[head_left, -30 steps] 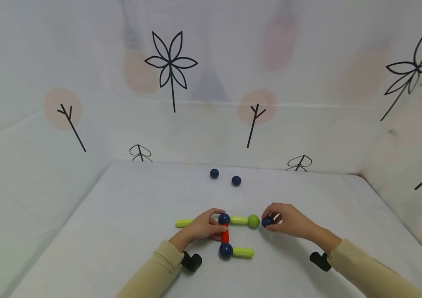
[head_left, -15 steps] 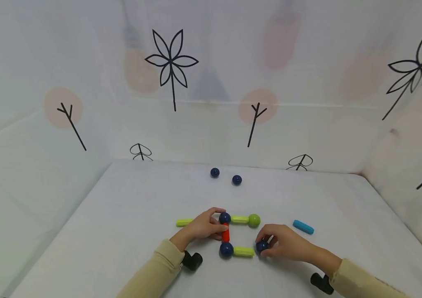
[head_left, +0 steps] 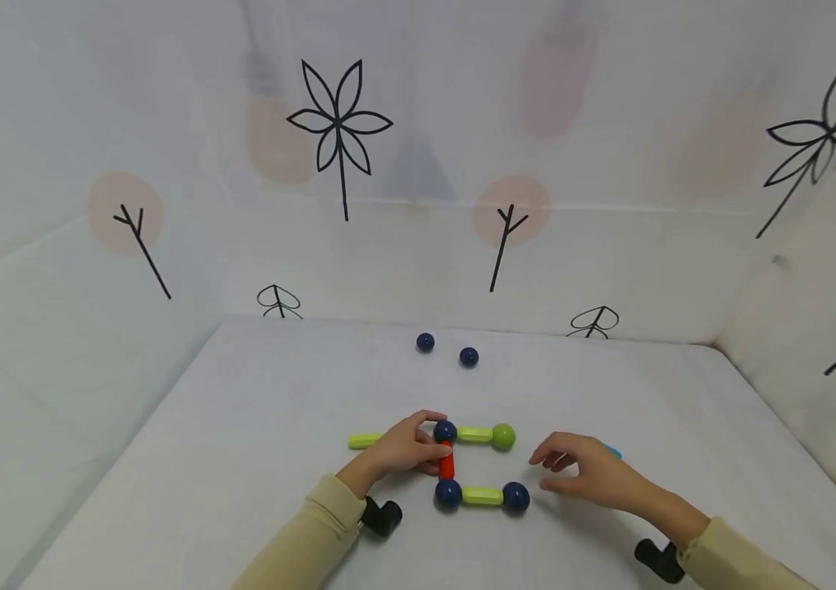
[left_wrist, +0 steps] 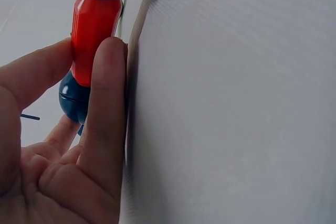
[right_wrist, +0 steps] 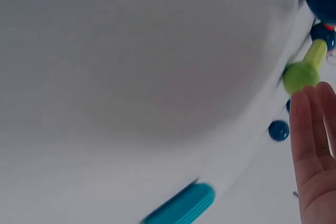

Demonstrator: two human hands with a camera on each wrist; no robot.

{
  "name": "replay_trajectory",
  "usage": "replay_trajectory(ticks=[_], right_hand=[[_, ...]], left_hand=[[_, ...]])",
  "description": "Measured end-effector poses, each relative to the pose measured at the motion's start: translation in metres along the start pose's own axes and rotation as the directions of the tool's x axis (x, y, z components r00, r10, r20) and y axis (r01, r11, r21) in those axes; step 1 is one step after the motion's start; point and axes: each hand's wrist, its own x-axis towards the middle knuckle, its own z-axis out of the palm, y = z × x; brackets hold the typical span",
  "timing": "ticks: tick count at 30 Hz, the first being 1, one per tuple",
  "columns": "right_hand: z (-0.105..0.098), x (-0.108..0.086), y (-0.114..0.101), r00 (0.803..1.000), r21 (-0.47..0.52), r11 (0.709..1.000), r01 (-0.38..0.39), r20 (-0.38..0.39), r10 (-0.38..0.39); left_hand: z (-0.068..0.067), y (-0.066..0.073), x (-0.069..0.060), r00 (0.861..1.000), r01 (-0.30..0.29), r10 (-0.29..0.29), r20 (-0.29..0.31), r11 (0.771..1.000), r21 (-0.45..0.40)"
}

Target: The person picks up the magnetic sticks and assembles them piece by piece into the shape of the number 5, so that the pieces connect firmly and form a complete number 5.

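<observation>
My left hand (head_left: 401,447) pinches a red magnetic rod (left_wrist: 93,40) between thumb and finger. A far dark blue ball (head_left: 445,432) and a near dark blue ball (head_left: 448,495) cap the rod's two ends. From the far ball a yellow-green rod (head_left: 474,435) runs right to a green ball (head_left: 503,437). Another yellow-green rod (head_left: 482,496) joins the near ball to a third blue ball (head_left: 516,498). To the right of that ball, apart from it, my right hand (head_left: 586,469) holds nothing, its fingers loosely bent. A blue rod (right_wrist: 184,205) lies partly hidden behind this hand in the head view.
Two loose dark blue balls (head_left: 425,342) lie at the back of the white table (head_left: 278,393). Left of the left hand, a yellow-green rod (head_left: 365,441) is partly covered by it. White patterned cloth (head_left: 418,262) encloses the back and sides.
The right hand brought a blue ball nearer to the free end of the near yellow-green rod, let it go there and drew back right. The left hand stays put.
</observation>
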Motion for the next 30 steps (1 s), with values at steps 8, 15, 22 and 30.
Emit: replay_trajectory(ticks=[8,15,22,30], right_hand=[[-0.015,-0.015,0.016,0.985,-0.126,0.986,-0.111,-0.144,0.093],[-0.022,-0.026,0.031,0.952,-0.213,0.966,-0.147,-0.297,0.079],[-0.027,-0.031,0.041,0.925,-0.194,0.946,-0.261,-0.331,0.187],[-0.029,-0.030,0.045,0.926,-0.154,0.927,-0.342,-0.221,0.305]], left_hand=[[-0.001,0.000,0.003,1.000,-0.003,0.003,-0.024,1.000,0.011],[-0.003,0.002,0.008,0.999,0.013,-0.012,-0.042,1.000,0.020],[-0.003,0.004,0.014,0.998,0.024,-0.022,-0.052,0.999,0.047],[-0.003,0.005,0.017,0.998,0.022,-0.020,-0.055,0.999,0.043]])
